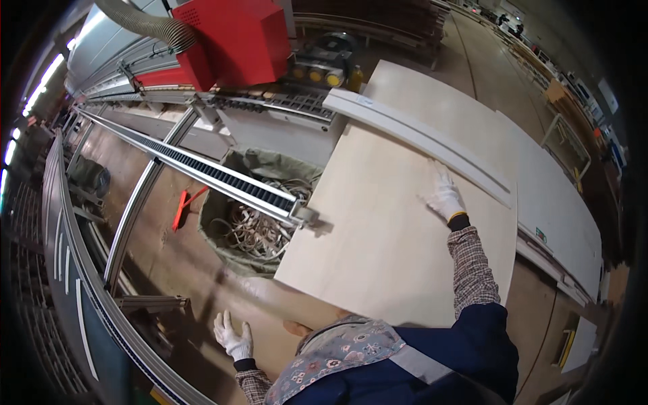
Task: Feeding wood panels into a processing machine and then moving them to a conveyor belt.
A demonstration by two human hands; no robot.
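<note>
My right hand (pixel 445 196), in a white knit glove, lies on a large pale wooden board (pixel 371 229). Its fingers are stretched out, and their tips are close to a long, narrow white panel (pixel 422 138) lying across the board. Whether the fingertips touch that panel I cannot tell. My left hand (pixel 233 337), gloved the same way, hangs over the floor at the lower left. Its fingers are apart and nothing is in them.
A roller rail (pixel 223 179) ends beside the board's left edge. Beneath it stands a green fabric bin (pixel 233 260) full of thin strip scraps. A red machine housing (pixel 236 44) rises at the back. White panels (pixel 557 202) are stacked on the right. A curved metal conveyor frame (pixel 91 263) runs along the left.
</note>
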